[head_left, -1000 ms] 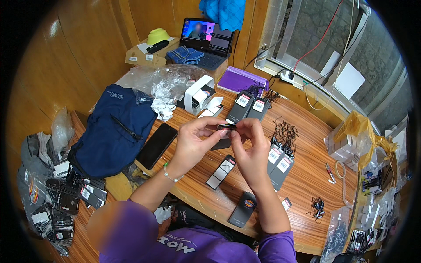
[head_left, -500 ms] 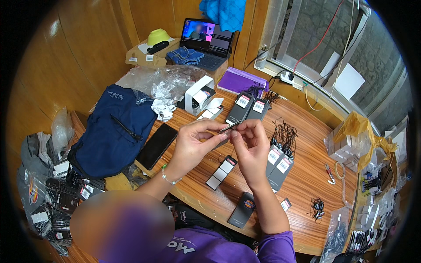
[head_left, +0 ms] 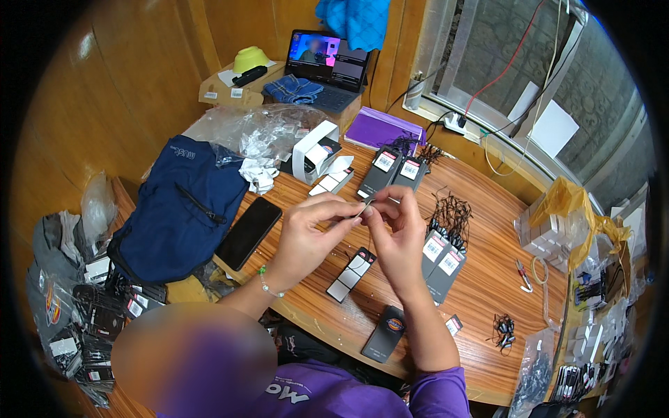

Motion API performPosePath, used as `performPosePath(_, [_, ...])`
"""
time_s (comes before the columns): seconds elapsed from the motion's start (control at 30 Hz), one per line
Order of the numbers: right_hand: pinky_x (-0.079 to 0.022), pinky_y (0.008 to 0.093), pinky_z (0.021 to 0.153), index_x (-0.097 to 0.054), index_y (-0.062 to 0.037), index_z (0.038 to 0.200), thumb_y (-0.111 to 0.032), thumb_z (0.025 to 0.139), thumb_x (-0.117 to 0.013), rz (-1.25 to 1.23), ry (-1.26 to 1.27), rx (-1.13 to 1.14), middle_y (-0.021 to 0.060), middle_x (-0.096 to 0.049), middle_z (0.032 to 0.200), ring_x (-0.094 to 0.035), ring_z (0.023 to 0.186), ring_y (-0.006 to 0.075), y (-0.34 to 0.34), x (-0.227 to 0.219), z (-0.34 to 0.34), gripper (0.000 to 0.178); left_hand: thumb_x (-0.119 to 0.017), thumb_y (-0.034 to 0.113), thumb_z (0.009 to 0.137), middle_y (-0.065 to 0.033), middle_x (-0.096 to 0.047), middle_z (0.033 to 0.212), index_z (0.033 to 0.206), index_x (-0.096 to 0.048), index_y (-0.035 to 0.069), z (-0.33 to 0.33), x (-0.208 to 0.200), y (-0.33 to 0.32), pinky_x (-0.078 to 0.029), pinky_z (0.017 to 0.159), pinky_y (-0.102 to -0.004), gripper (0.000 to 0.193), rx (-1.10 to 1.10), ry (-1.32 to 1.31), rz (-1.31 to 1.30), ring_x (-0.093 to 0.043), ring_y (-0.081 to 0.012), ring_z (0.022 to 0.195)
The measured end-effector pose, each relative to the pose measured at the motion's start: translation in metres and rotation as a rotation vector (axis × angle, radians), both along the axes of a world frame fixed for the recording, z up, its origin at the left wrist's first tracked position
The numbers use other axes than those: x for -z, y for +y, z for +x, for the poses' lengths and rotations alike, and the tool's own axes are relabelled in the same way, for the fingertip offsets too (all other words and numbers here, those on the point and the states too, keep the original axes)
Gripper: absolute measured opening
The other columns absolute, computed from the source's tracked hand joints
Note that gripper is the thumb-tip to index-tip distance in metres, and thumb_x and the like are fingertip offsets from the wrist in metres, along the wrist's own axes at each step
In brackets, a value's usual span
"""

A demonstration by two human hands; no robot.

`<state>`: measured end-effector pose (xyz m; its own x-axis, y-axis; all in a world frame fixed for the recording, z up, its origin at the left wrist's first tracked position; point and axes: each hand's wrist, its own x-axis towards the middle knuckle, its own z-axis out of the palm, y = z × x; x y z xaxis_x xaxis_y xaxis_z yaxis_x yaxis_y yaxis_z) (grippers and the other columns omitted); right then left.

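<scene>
In the head view, we hold our left hand (head_left: 313, 233) and right hand (head_left: 398, 233) together above the middle of the wooden tabletop (head_left: 488, 292). Both are pinched on one small thin piece (head_left: 366, 203), fingertips meeting at its top; it is too small for us to tell what it is, though a thin black string seems to hang from it. Directly below our hands lies a dark hang tag (head_left: 350, 274) with a white label. More tags (head_left: 440, 256) sit just to the right, beside a tangle of black string loops (head_left: 453, 209). Another pair of tags (head_left: 391, 169) rests nearer the far edge, and one black tag (head_left: 385, 333) lies by the near edge. A black phone (head_left: 249, 232) lies at the left edge, touching a navy backpack (head_left: 178, 212).

We judge the grip delicate: the piece could slip from our fingertips and drop among the tags, or the string could snag on the loops close by.
</scene>
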<state>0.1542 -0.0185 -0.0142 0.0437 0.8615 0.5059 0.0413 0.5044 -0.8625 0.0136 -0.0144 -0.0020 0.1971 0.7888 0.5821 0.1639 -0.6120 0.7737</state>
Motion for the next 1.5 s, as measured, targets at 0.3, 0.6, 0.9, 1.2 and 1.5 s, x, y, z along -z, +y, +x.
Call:
performPosePath(0.3, [-0.039, 0.0233, 0.066, -0.062, -0.0014, 0.083, -0.007, 0.073, -0.067, 0.048, -0.284, -0.024, 0.0061, -0.055, 0.078, -0.050, 0.075, 0.0102, 0.007, -0.014, 0.023, 0.012, -0.062, -0.010, 0.069, -0.0090, -0.063, 0.080, 0.082, -0.066, 0.001, -0.008, -0.004, 0.001, -0.050, 0.066, -0.0252, 0.017, -0.105, 0.122, 0.245, -0.062, -0.0177, 0.075])
performPosePath(0.6, [-0.037, 0.0214, 0.069, -0.060, -0.0017, 0.082, -0.006, 0.078, -0.062, -0.284, 0.061, -0.357, 0.0005, -0.049, 0.083, -0.047, 0.076, 0.0082, 0.010, -0.007, 0.030, 0.006, -0.064, -0.008, 0.064, -0.0085, -0.063, 0.078, 0.076, -0.064, 0.002, -0.008, -0.003, 0.008, -0.050, 0.065, -0.0298, 0.016, -0.039, 0.309, 0.564, -0.063, -0.0224, 0.075])
performPosePath(0.9, [-0.044, 0.0255, 0.067, -0.048, -0.0054, 0.094, -0.014, 0.091, -0.048, -0.014, 0.703, -0.291, 0.0066, -0.056, 0.075, -0.053, 0.069, 0.0134, 0.009, -0.024, 0.052, 0.010, -0.063, 0.000, 0.077, -0.0075, -0.061, 0.091, 0.098, -0.060, 0.001, 0.006, 0.016, 0.009, -0.052, 0.070, -0.0244, 0.022, 0.220, 0.072, -0.236, -0.060, -0.0116, 0.080])
performPosePath(1.2, [-0.044, 0.0264, 0.065, -0.050, -0.0040, 0.098, -0.013, 0.089, -0.052, 0.015, 0.750, -0.462, 0.0044, -0.053, 0.069, -0.050, 0.064, 0.0120, -0.005, -0.036, 0.062, 0.013, -0.067, 0.015, 0.074, -0.0105, -0.045, 0.120, 0.123, -0.042, 0.004, 0.009, 0.073, 0.046, -0.035, 0.095, -0.0339, 0.056, 0.508, 0.436, -0.393, -0.042, -0.0220, 0.113])
performPosePath(1.5, [-0.044, 0.0263, 0.071, -0.048, -0.0024, 0.108, -0.007, 0.086, -0.053, 0.085, 0.739, -0.404, 0.0058, -0.056, 0.077, -0.052, 0.071, 0.0123, -0.011, -0.045, 0.081, 0.023, -0.077, 0.020, 0.059, -0.0093, -0.047, 0.111, 0.111, -0.053, 0.006, 0.012, 0.102, 0.052, -0.035, 0.093, -0.0328, 0.059, 0.450, 0.947, -0.192, -0.042, -0.0261, 0.108])
